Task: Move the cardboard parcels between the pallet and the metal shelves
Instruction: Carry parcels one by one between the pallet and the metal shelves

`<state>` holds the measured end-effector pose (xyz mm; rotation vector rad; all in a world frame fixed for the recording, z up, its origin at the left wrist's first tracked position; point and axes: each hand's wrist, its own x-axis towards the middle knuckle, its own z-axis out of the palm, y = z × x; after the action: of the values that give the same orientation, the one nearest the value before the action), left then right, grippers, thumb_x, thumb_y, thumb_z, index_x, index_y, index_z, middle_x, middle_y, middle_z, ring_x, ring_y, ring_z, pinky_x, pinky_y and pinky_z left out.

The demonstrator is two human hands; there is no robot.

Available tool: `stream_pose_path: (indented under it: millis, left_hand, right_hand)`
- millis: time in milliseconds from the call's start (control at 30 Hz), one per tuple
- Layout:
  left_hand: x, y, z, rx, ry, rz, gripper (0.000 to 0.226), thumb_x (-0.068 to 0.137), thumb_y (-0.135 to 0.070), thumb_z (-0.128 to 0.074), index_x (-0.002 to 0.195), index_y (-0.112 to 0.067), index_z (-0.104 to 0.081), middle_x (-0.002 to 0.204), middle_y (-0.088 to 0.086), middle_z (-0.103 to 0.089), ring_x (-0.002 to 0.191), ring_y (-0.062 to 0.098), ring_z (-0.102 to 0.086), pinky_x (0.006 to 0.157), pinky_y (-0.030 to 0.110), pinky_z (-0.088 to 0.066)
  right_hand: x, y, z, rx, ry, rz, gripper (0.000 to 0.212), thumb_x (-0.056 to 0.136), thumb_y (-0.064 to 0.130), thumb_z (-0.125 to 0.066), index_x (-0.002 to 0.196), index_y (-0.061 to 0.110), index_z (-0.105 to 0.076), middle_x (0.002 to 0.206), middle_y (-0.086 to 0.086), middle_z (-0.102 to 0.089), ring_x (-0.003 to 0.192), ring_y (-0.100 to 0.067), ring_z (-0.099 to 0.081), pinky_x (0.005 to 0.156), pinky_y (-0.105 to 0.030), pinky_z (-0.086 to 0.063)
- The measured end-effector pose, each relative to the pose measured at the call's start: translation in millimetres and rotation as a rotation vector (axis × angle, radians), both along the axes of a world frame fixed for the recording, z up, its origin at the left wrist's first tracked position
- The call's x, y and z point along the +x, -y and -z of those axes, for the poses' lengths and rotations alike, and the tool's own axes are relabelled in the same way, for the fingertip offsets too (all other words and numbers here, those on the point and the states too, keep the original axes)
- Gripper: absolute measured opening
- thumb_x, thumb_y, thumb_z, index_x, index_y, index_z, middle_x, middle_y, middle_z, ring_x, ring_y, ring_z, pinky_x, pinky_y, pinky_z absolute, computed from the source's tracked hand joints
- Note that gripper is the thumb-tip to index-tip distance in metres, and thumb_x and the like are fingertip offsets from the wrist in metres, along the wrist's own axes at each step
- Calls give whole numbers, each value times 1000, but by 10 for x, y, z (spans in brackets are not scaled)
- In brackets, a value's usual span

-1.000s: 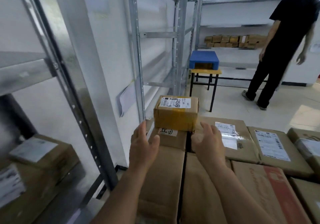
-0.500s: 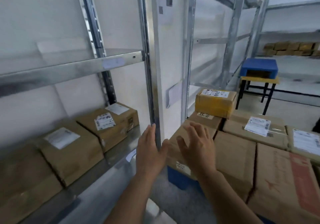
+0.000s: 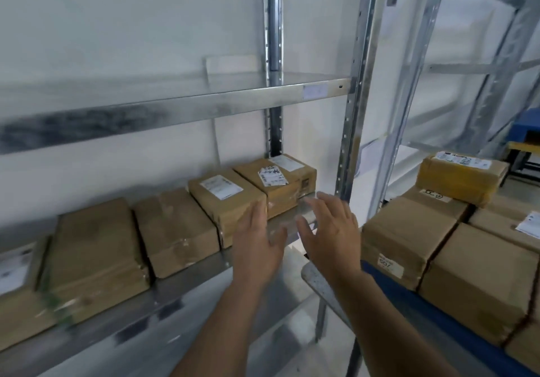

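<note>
On the lower metal shelf (image 3: 204,277), seen from the head camera, a row of cardboard parcels runs left to right, each with its long axis pointing back toward the wall. The labelled parcel (image 3: 226,204) second from the right end lies just ahead of the left hand (image 3: 258,248) — that hand's fingertips overlap its front right corner, though contact cannot be told. The right hand (image 3: 330,230) hovers beside, nearer the end parcel (image 3: 280,182). Both hands are spread, fingers straight, each grip wide and holding nothing. To the right, well apart from the shelf row, more parcels sit stacked on the blue pallet (image 3: 432,312) — a small yellow-taped parcel (image 3: 461,179) on top. Judging by the reach, a shelf parcel is the next pick.
</note>
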<state>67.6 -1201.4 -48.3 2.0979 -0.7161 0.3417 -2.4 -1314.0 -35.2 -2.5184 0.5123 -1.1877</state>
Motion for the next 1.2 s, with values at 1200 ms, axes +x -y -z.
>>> stream_pose_path:
  millis: [1200]
  left_hand:
    - [-104,-5295,19,32,-4,-1003,58,91,-32,-57,143,-13,-37,148,6,-38,136,21,-33,108,31,-24]
  right_hand:
    - [1204,-5220,23,-33,-105,-981,36,87,31,-63,119,14,-63,126,-5,-57,118,-26,-50,93,-42,-42]
